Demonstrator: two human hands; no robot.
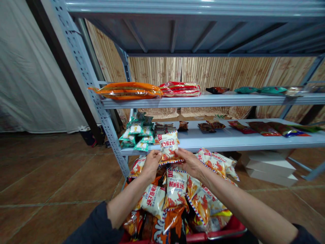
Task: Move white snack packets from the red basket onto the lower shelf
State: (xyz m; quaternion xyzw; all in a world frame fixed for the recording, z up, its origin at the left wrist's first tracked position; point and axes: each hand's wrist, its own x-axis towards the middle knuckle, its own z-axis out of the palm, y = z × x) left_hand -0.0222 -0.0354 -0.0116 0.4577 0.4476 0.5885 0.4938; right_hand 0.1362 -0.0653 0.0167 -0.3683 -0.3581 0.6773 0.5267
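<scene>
Both hands hold one white and orange snack packet (168, 146) upright in front of the lower shelf (228, 140). My left hand (151, 163) pinches its lower left edge and my right hand (190, 162) grips its lower right edge. Beneath my forearms a red basket (228, 231) is heaped with several more packets (177, 193) of the same white and orange kind, plus darker orange ones. On the left end of the lower shelf lies a pile of green and white packets (138, 134).
A grey metal rack stands ahead. Its middle shelf (210, 100) carries an orange bag (128, 90), a red bag (180, 88) and teal packets (271, 90). Flat packets (264, 128) line the lower shelf's right side. White boxes (269, 164) sit on the tiled floor below.
</scene>
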